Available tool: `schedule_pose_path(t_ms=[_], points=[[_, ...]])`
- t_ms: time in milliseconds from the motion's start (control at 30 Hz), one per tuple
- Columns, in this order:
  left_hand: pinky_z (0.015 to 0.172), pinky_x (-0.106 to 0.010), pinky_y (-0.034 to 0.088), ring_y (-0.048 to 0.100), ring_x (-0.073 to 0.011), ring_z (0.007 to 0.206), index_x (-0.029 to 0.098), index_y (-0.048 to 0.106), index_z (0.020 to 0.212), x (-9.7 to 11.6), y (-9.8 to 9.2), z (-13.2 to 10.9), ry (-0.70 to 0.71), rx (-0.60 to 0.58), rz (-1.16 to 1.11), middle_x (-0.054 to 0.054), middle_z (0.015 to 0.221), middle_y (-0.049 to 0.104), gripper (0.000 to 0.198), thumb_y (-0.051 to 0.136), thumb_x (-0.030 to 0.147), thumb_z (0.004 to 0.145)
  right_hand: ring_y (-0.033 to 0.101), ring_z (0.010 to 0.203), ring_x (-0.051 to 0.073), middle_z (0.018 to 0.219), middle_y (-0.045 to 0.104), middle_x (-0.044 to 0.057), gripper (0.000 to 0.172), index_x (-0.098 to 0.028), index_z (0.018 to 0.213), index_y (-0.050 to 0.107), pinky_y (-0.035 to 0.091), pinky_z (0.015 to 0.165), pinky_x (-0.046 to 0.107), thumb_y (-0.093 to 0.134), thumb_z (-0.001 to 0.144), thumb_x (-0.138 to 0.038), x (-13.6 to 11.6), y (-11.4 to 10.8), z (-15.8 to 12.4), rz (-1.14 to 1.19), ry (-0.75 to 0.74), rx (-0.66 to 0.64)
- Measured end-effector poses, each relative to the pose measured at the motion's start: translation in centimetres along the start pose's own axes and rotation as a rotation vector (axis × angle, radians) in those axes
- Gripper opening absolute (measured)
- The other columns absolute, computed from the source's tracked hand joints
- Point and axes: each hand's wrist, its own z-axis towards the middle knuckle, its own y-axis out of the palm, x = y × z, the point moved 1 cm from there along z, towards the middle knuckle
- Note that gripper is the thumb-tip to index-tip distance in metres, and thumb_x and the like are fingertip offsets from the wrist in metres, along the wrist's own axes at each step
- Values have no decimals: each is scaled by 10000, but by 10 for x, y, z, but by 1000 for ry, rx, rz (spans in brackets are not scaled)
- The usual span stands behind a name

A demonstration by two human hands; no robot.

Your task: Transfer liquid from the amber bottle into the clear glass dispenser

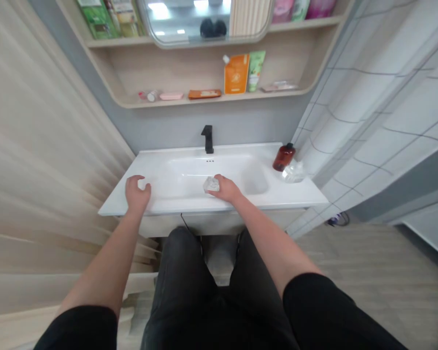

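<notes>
My right hand (226,188) is closed on a small whitish, see-through piece (211,184) with a crumpled or faceted look; its exact kind is hard to make out. It is held over the front part of the white sink basin (253,177). Above the left side of the counter (155,197), my left hand (136,193) has thumb and fingers curved apart in a C, with nothing visible between them. Behind the basin stands a black faucet (208,139).
At the counter's right end are an amber bottle (283,157) and a clear crinkled item (294,172). A wall shelf (190,70) above holds an orange pouch (236,74), a green tube (256,71) and small packs, below a mirror (190,24). A beige curtain (47,146) hangs left.
</notes>
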Motion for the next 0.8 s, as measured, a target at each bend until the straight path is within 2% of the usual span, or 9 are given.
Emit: schedule_pose_path(t_ms=[100, 267, 333, 400, 500, 600, 667, 733, 800], points=[[1148, -491, 550, 634, -319, 1365, 218, 646, 1279, 40, 17, -26, 50, -104, -175, -134, 1392, 655, 427, 732, 218, 861, 751, 1247, 339, 1394, 757, 177, 745, -181, 1496, 584, 560, 1058, 398, 890, 927, -553, 0, -1, -3, 43, -43, 22], [1155, -525, 554, 614, -340, 1465, 274, 561, 1535, 106, 47, -55, 59, -529, -567, -165, 1627, 577, 833, 893, 304, 771, 736, 1267, 337, 1450, 736, 171, 805, -189, 1500, 618, 561, 1111, 440, 948, 852, -534, -13, -8, -9, 195, -173, 37], [1179, -552, 534, 576, -367, 1523, 294, 530, 1604, 125, 49, -58, 63, -643, -661, -185, 1700, 524, 967, 943, 321, 730, 752, 1184, 324, 1435, 740, 169, 821, -189, 1472, 646, 585, 1053, 435, 972, 811, -551, -24, -13, -13, 283, -222, 11], [1194, -563, 525, 556, -387, 1550, 302, 542, 1624, 138, 44, -59, 77, -732, -727, -190, 1699, 537, 1024, 978, 328, 697, 757, 1099, 305, 1392, 754, 157, 819, -191, 1442, 668, 596, 989, 420, 981, 789, -576, -35, -20, -19, 371, -262, -27], [1193, -552, 540, 626, -386, 1481, 280, 611, 1590, 150, 29, -63, 91, -846, -781, -178, 1593, 644, 989, 999, 348, 683, 743, 1067, 292, 1286, 775, 115, 774, -208, 1381, 705, 587, 968, 405, 987, 776, -597, -49, -32, -30, 469, -308, -82], [1161, -528, 579, 728, -351, 1326, 257, 629, 1576, 155, 13, -73, 63, -885, -792, -159, 1496, 709, 981, 1010, 364, 678, 722, 1053, 287, 1212, 764, 87, 764, -222, 1317, 729, 587, 962, 408, 1026, 715, -586, -58, -39, -40, 514, -322, -137], [1125, -507, 607, 759, -327, 1258, 243, 630, 1566, 154, 5, -82, 24, -869, -794, -153, 1456, 725, 978, 1010, 373, 675, 716, 1027, 270, 1224, 745, 81, 837, -235, 1358, 703, 600, 949, 412, 1052, 673, -567, -61, -37, -45, 569, -282, -164], [1066, -485, 639, 763, -326, 1246, 229, 639, 1543, 150, -2, -90, -24, -837, -793, -156, 1426, 733, 965, 1009, 385, 665, 725, 1027, 251, 1305, 719, 95, 981, -256, 1492, 617, 617, 946, 416, 1057, 667, -553, -63, -32, -49, 664, -217, -191], [1013, -468, 662, 744, -344, 1289, 223, 646, 1523, 140, -7, -96, -81, -757, -778, -163, 1414, 736, 972, 1013, 389, 639, 741, 1072, 247, 1396, 694, 125, 1028, -275, 1607, 515, 628, 968, 429, 1005, 752, -566, -62, -29, -55, 745, -158, -208]])
